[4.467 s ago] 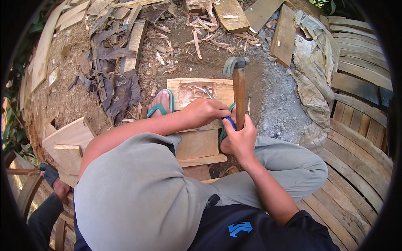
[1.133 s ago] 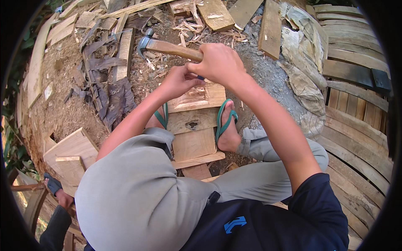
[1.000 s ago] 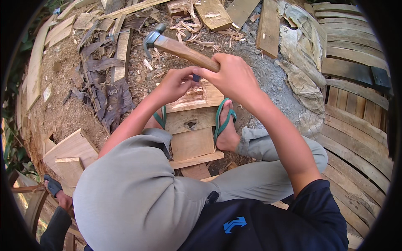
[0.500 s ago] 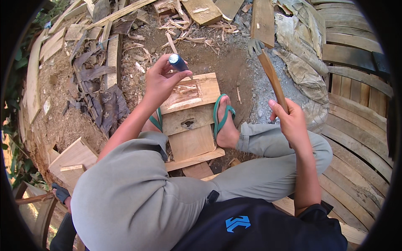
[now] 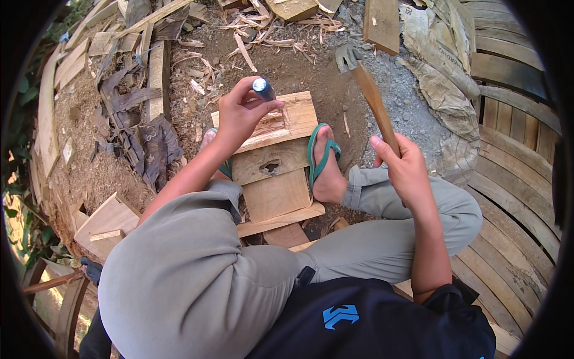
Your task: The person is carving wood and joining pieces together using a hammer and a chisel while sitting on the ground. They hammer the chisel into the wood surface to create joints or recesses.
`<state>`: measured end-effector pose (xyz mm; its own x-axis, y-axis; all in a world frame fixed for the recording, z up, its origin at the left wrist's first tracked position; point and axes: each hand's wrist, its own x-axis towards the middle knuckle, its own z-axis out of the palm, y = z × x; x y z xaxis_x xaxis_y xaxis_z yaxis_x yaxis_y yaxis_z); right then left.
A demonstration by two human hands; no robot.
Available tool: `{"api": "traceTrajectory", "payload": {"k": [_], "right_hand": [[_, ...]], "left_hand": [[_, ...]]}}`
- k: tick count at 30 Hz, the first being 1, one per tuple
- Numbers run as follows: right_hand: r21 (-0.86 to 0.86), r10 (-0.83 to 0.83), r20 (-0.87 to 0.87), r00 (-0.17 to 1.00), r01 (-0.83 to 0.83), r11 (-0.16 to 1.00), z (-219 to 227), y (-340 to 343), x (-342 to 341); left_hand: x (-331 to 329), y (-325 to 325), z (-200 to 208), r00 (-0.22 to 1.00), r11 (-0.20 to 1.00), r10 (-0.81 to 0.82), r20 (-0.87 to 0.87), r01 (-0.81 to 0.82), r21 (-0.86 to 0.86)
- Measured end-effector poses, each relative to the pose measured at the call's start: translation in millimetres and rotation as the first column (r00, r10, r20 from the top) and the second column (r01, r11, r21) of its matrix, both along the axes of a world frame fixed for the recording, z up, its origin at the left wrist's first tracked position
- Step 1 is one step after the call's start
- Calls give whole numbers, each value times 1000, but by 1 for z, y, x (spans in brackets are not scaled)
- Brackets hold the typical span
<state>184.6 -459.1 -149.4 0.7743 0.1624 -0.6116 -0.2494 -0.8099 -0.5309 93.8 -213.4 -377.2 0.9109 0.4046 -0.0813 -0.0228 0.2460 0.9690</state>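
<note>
My left hand (image 5: 242,113) is closed round a chisel (image 5: 263,90) with a dark blue handle and a pale, shiny top. The chisel stands nearly upright over a light wooden block (image 5: 300,115), its lower end hidden by my fingers. A shallow recess with rough splinters is cut into the block's upper face. To the right, my right hand (image 5: 405,170) grips a hammer (image 5: 375,99) by its wooden handle. The grey hammer head is raised, apart from the chisel. Under the block lies another piece of wood (image 5: 251,170) with a dark knot hole.
My feet in green flip-flops (image 5: 323,152) flank the block. Wood shavings (image 5: 245,51) litter the ground ahead. Dark bark strips (image 5: 149,143) and boards lie left; a crumpled sack (image 5: 439,66) and stacked slats (image 5: 508,197) are at right. Another person's dark sleeve or leg (image 5: 95,335) shows lower left.
The hammer head has swung slightly left and nearer, toward the chisel. My left hand and the chisel have shifted a little right over the recess. The whole view has also shifted slightly.
</note>
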Motion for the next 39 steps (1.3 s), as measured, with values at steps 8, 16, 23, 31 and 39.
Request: {"api": "traceTrajectory", "payload": {"k": [8, 16, 23, 31, 39], "right_hand": [[2, 40, -27, 999, -40, 999, -1, 7, -12], [60, 291, 302, 908, -322, 945, 19, 23, -24], [-320, 580, 374, 724, -487, 813, -2, 41, -39], [-243, 456, 356, 816, -390, 888, -12, 38, -39], [-346, 505, 346, 791, -392, 852, -4, 29, -44]], "left_hand": [[-7, 0, 9, 999, 996, 11, -42, -7, 93], [-2, 2, 1, 997, 919, 1, 78, -32, 394], [2, 4, 1, 998, 900, 22, 66, -48, 434], [11, 4, -4, 992, 891, -58, 113, 0, 454], [20, 4, 2, 992, 911, -119, 48, 90, 403]]}}
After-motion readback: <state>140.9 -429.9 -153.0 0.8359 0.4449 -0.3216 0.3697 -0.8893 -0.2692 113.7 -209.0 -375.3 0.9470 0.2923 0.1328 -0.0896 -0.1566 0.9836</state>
